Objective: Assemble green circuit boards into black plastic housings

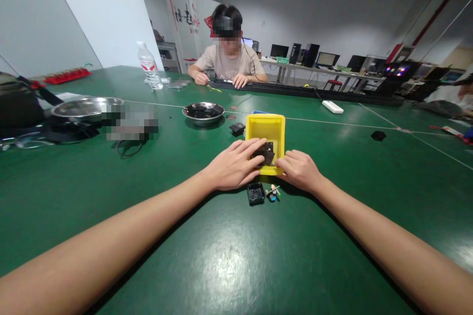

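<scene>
Dark plastic parts (266,153) are lying at the near end of the yellow bin (265,129), which is sitting near the middle of the green tabletop (221,256), and the left hand (232,164) is spreading its fingers over them while the right hand (300,169) is curling against the bin's near right corner (whether either is actually pinching a part I cannot tell). Judging by this, picking from the bin is in hand, calling for a firm pinch and clean lift; a small black housing (255,193) and coloured bits (274,192) are waiting by the wrists.
</scene>
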`<action>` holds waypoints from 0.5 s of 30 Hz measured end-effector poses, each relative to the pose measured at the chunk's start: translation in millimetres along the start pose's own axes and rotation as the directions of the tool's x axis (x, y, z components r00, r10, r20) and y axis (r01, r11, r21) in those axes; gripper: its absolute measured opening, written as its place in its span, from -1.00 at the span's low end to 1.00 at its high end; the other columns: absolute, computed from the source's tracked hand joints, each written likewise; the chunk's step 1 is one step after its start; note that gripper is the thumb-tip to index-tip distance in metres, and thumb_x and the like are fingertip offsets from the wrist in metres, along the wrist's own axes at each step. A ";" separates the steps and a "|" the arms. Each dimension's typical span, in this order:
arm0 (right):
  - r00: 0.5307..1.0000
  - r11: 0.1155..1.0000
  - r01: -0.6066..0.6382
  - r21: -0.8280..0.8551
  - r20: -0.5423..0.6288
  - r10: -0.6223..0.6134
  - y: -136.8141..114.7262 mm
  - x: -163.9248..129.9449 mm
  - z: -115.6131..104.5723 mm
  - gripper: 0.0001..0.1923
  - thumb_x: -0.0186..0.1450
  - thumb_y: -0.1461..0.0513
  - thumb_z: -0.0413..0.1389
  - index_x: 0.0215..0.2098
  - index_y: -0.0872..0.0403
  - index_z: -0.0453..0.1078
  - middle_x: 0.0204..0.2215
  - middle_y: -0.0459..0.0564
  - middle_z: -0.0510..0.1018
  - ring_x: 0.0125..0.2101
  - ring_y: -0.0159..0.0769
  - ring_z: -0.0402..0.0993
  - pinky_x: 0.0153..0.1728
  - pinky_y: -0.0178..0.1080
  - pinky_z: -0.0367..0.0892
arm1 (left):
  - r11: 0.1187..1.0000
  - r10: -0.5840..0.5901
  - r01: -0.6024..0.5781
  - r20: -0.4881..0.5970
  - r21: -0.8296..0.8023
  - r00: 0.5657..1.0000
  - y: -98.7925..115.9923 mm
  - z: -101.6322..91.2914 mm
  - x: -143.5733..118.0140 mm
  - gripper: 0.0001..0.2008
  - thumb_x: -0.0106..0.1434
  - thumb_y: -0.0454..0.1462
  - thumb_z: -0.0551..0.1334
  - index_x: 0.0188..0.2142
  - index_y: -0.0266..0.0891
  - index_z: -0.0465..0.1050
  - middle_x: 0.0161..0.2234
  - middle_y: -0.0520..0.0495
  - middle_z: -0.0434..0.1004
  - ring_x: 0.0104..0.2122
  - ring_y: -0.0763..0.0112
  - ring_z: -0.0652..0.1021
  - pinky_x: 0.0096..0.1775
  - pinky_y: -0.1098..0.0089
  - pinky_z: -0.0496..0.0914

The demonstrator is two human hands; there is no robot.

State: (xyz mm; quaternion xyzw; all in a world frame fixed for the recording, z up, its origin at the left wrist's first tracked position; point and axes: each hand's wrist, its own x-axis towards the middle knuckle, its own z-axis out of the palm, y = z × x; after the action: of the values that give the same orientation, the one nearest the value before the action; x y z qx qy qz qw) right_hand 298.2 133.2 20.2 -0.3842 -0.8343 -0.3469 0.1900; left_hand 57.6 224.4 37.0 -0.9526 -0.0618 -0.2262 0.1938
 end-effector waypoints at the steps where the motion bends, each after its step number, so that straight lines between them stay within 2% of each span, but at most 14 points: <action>1: 1.000 1.000 0.006 -0.008 -0.001 -0.006 -0.6 0.9 -0.2 -0.71 0.48 0.19 0.01 -0.40 0.06 0.37 -0.58 -0.04 0.43 -0.50 -0.27 0.22 -0.40 -0.21 0.02 | 1.000 -0.013 0.013 0.006 0.003 1.000 0.9 -0.7 0.2 -0.72 0.43 -0.13 0.15 -0.03 -0.27 0.44 0.32 -0.39 0.28 0.26 -0.05 0.36 0.16 0.07 0.30; 7: 1.000 1.000 -0.004 0.013 0.002 0.004 -0.8 0.8 0.3 -0.70 0.48 0.15 0.03 -0.39 0.08 0.38 -0.57 -0.03 0.44 -0.49 -0.26 0.22 -0.40 -0.21 0.03 | 1.000 -0.025 0.025 0.007 -0.009 1.000 3.6 -3.2 1.9 -0.74 0.42 -0.13 0.15 -0.06 -0.26 0.44 0.11 -0.33 0.46 0.13 0.00 0.44 0.08 0.10 0.30; 11: 1.000 0.999 -0.013 0.030 0.007 0.013 0.0 -1.1 1.6 -0.71 0.47 0.14 0.05 -0.38 0.09 0.39 -0.56 -0.03 0.45 -0.49 -0.27 0.22 -0.40 -0.22 0.03 | 1.000 0.006 -0.006 -0.021 -0.001 1.000 2.2 -1.5 1.2 -0.80 0.45 -0.20 0.11 -0.11 -0.23 0.45 -0.10 -0.22 0.53 -0.12 0.17 0.52 -0.06 0.19 0.30; 15: 0.998 0.998 -0.040 0.037 0.046 0.039 0.3 -3.3 4.0 -0.75 0.45 0.16 0.07 -0.38 0.07 0.39 -0.56 -0.04 0.47 -0.49 -0.28 0.23 -0.39 -0.22 0.02 | 0.997 0.073 -0.076 -0.090 -0.030 0.993 -0.1 1.7 -0.6 -0.80 0.48 -0.24 0.09 -0.19 -0.24 0.46 -0.19 -0.13 0.57 -0.21 0.30 0.53 -0.10 0.24 0.28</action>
State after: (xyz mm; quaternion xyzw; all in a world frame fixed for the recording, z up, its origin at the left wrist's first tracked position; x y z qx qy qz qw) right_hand 300.3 134.5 15.6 -0.4048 -0.8371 -0.3182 0.1850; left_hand 57.7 225.1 35.3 -0.9464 -0.0136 -0.2620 0.1886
